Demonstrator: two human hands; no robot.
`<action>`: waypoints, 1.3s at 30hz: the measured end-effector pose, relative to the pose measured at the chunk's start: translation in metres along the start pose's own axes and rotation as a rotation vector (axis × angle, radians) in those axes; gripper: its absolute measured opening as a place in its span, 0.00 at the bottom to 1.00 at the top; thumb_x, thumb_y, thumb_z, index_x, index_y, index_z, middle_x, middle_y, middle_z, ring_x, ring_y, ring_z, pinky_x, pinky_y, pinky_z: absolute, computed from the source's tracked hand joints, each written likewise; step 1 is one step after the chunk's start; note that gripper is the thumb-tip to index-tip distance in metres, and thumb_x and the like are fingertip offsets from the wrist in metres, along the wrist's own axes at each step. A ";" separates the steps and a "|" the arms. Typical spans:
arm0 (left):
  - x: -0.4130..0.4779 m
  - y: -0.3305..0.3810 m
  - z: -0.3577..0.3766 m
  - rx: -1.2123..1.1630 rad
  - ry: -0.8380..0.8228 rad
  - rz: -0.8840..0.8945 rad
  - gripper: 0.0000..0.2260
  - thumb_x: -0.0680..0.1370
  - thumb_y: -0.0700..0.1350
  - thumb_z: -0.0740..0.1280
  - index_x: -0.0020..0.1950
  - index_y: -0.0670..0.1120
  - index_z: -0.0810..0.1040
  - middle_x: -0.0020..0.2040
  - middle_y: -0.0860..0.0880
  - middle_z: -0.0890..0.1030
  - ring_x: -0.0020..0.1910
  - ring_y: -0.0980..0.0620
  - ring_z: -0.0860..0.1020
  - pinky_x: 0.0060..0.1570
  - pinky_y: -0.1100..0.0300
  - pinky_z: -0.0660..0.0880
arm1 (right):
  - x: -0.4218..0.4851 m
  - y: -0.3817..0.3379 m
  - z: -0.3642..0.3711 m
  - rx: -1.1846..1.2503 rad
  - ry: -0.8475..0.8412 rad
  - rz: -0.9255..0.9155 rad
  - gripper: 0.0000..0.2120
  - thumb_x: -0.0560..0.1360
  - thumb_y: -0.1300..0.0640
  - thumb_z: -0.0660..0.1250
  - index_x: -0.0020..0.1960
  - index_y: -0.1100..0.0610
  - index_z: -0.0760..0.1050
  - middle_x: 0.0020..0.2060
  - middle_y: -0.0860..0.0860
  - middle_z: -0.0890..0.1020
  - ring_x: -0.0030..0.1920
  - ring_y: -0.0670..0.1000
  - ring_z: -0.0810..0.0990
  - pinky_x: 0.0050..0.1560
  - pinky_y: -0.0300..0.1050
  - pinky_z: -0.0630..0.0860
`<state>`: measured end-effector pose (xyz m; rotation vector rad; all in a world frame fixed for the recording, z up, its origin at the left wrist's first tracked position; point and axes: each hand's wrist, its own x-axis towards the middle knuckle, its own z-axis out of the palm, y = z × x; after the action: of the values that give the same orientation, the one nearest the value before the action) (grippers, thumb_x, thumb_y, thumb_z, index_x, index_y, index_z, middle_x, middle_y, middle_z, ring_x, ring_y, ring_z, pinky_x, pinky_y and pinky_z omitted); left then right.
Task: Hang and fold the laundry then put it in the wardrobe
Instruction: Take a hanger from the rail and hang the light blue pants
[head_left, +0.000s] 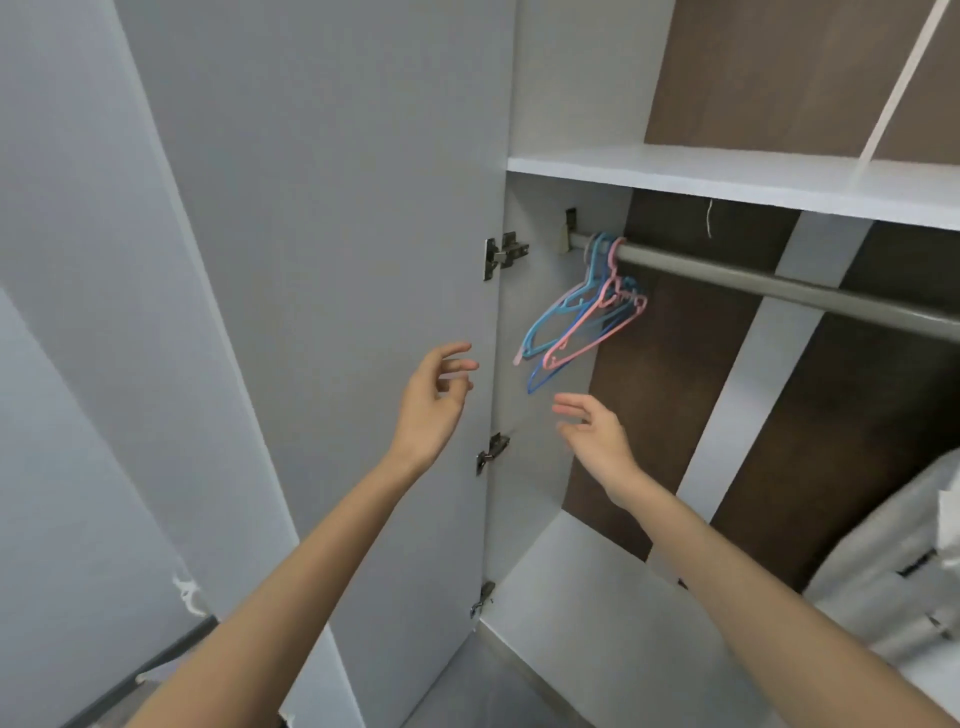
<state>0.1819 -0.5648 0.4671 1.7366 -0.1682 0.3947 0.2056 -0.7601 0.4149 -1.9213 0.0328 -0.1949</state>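
Head view caught you in front of the open wardrobe (524, 493), both bare arms stretched up toward its grey metal rail (753, 283). A small bunch of blue and pink plastic hangers (582, 322) hung at the left end of that rail, hooks over the bar and pressed close together, tilted against one another. Your left hand (434, 402) was below and to the left of the rail's end, in front of the open door (337, 260). Its fingers (457, 364) were loosely spread and released, gripping nothing. Your right hand (602, 441) was under the rail's left end, just beneath the lowest hanger and not touching it. Its fingers (571, 405) were likewise relaxed and half extended, with nothing in them.

A white shelf (727, 179) ran just above the rail. A metal hinge (501, 254) sat left of the rail's end, where the door met the wardrobe's side. Far below the rail's right stretch lay a pale grey fabric item (893, 561), too blurred for me to tell what it was.
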 end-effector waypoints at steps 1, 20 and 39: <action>0.007 -0.001 0.013 -0.003 -0.020 -0.002 0.16 0.77 0.33 0.57 0.60 0.49 0.74 0.51 0.50 0.80 0.47 0.51 0.77 0.53 0.51 0.74 | 0.008 0.002 -0.008 0.004 0.010 0.012 0.16 0.75 0.69 0.61 0.61 0.57 0.75 0.56 0.52 0.80 0.40 0.45 0.76 0.50 0.44 0.75; 0.164 -0.115 0.117 0.760 -0.494 0.355 0.41 0.73 0.43 0.71 0.78 0.47 0.48 0.78 0.51 0.44 0.77 0.49 0.42 0.72 0.63 0.45 | 0.227 0.020 -0.003 0.006 0.213 0.301 0.26 0.76 0.57 0.67 0.70 0.63 0.65 0.59 0.55 0.76 0.61 0.52 0.74 0.61 0.42 0.68; 0.194 -0.143 0.132 0.975 -0.523 0.389 0.41 0.77 0.44 0.67 0.76 0.46 0.38 0.74 0.52 0.35 0.76 0.48 0.38 0.72 0.59 0.40 | 0.256 0.025 0.000 -0.039 0.337 0.167 0.09 0.81 0.60 0.53 0.57 0.65 0.64 0.48 0.57 0.75 0.48 0.54 0.76 0.44 0.38 0.66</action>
<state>0.4314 -0.6432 0.3826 2.7633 -0.8031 0.3071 0.4593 -0.7995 0.4220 -1.8948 0.4226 -0.4057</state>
